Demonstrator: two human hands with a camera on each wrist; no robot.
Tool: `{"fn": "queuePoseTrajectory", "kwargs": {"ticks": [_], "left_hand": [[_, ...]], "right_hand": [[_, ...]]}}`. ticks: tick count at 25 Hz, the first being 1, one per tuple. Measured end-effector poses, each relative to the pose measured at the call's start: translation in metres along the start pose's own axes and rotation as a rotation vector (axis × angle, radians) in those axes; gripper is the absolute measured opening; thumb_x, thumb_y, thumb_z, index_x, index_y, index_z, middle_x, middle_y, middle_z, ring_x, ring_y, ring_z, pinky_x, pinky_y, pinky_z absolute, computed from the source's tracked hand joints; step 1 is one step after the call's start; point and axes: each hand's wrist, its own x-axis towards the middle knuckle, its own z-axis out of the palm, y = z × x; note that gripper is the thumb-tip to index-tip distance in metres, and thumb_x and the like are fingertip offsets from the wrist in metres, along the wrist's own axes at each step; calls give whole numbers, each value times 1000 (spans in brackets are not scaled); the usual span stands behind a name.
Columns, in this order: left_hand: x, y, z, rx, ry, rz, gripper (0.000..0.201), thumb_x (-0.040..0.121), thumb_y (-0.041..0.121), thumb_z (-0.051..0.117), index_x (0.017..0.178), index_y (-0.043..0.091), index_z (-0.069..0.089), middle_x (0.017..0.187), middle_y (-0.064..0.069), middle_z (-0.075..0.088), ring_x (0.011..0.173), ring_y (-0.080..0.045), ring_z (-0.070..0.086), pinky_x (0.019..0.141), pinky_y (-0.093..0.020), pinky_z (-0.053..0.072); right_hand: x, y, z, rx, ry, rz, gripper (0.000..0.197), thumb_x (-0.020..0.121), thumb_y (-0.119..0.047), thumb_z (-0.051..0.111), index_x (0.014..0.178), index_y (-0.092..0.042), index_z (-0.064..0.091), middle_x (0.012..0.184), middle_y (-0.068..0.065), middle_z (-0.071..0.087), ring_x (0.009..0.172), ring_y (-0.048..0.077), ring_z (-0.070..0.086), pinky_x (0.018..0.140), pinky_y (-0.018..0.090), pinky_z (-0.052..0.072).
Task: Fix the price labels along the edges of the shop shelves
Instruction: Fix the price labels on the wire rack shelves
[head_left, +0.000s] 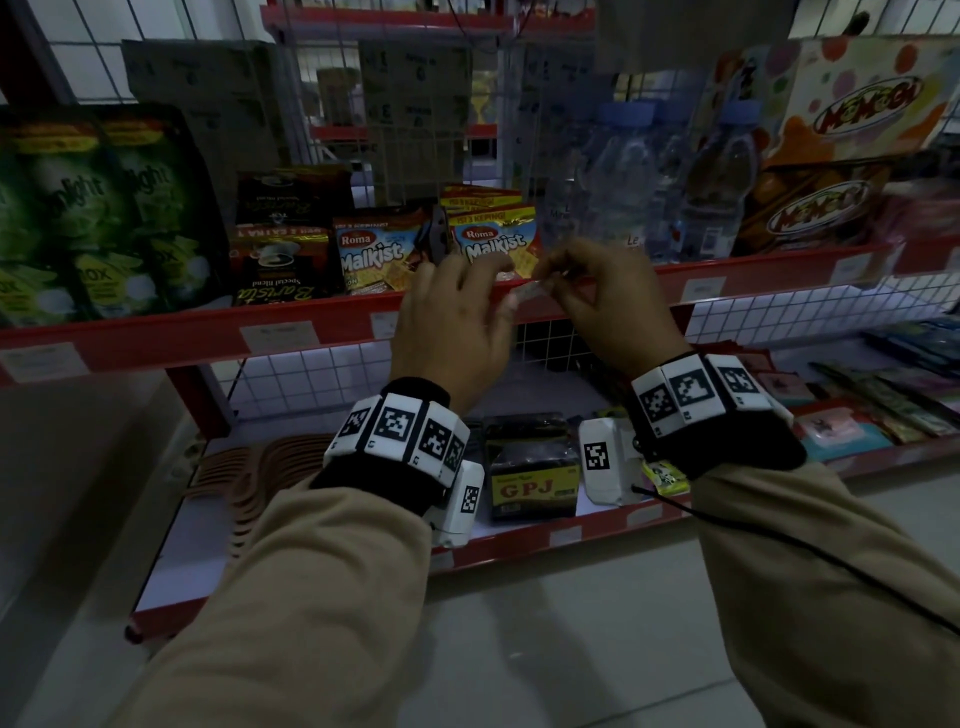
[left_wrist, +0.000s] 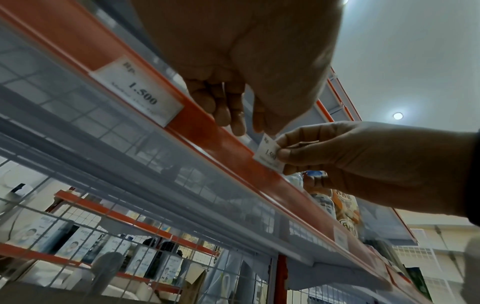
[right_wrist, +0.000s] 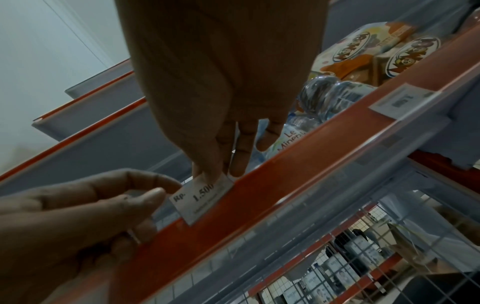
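A small white price label (head_left: 527, 292) marked 1.500 stands tilted against the red edge rail (head_left: 727, 278) of the middle shelf. My right hand (head_left: 545, 280) pinches its right end between thumb and forefinger; the right wrist view shows my right thumb (right_wrist: 207, 174) lying on the label (right_wrist: 202, 199). My left hand (head_left: 506, 297) has its fingers curled, with thumb and forefinger meeting the label's left end (left_wrist: 269, 152). A second label (left_wrist: 137, 90) reading 1.500 sits flat in the rail (left_wrist: 207, 127) further left.
Malkist packets (head_left: 374, 249) stand just behind the hands, with water bottles (head_left: 675, 182) to the right and green pouches (head_left: 98, 208) to the left. More labels (head_left: 279, 335) sit along the rail. The lower shelf holds a GPJ pack (head_left: 535, 483).
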Motion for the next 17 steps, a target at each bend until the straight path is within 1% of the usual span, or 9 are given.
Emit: {"fn": "queuePoseTrajectory", "kwargs": {"ticks": [1, 3, 4, 7, 10, 13, 15, 17], "left_hand": [[0, 0, 1, 49, -14, 15, 29, 94, 32, 50, 119, 19, 57, 102, -6, 52, 95, -25, 43, 81, -34, 36], [1, 0, 2, 128, -41, 19, 24, 93, 32, 53, 111, 18, 61, 101, -8, 50, 95, -26, 41, 78, -35, 36], [1, -1, 2, 149, -49, 16, 22, 93, 30, 54, 108, 17, 62, 101, -8, 49, 95, -27, 41, 78, -36, 36], [2, -2, 5, 166, -43, 13, 17, 91, 24, 57, 104, 16, 64, 99, -9, 50, 95, -29, 41, 77, -36, 35], [3, -1, 6, 171, -44, 6, 17, 93, 25, 55, 104, 15, 63, 102, -9, 52, 97, -30, 42, 80, -38, 36], [3, -1, 7, 195, -56, -4, 19, 95, 27, 51, 106, 15, 59, 107, -8, 52, 100, -29, 42, 83, -38, 36], [3, -1, 7, 215, -65, 3, 18, 96, 27, 49, 105, 14, 59, 108, -9, 52, 99, -29, 42, 82, -38, 35], [3, -1, 7, 226, -66, 5, 19, 96, 26, 49, 104, 13, 60, 107, -10, 52, 99, -30, 42, 81, -38, 35]], "right_hand": [[-1, 0, 1, -20, -22, 0, 12, 88, -9, 61, 95, -16, 67, 93, 0, 68, 92, 19, 61, 82, 41, 51], [-2, 0, 1, -41, -44, -5, 11, 88, -10, 61, 96, -15, 67, 95, 4, 67, 94, 23, 59, 82, 46, 49], [-2, 1, 1, -45, -52, -13, 10, 88, -11, 61, 96, -14, 67, 96, 5, 66, 94, 23, 58, 83, 45, 49], [-3, 2, -2, -108, -105, -36, 13, 85, -15, 63, 98, -13, 65, 99, 8, 59, 96, 23, 55, 84, 40, 46], [-4, 5, -2, -226, -166, -44, 18, 85, -10, 60, 102, -11, 66, 104, 12, 58, 103, 29, 49, 84, 37, 40], [-3, 6, 0, -257, -178, -30, 20, 86, -8, 58, 104, -11, 66, 106, 12, 57, 106, 30, 47, 84, 35, 37], [-5, 6, 0, -250, -172, -30, 20, 86, -8, 58, 105, -12, 65, 107, 12, 57, 106, 30, 47, 83, 33, 36], [-6, 6, 0, -250, -162, -34, 20, 86, -8, 58, 105, -12, 63, 106, 12, 58, 105, 30, 47, 83, 34, 37]]}}
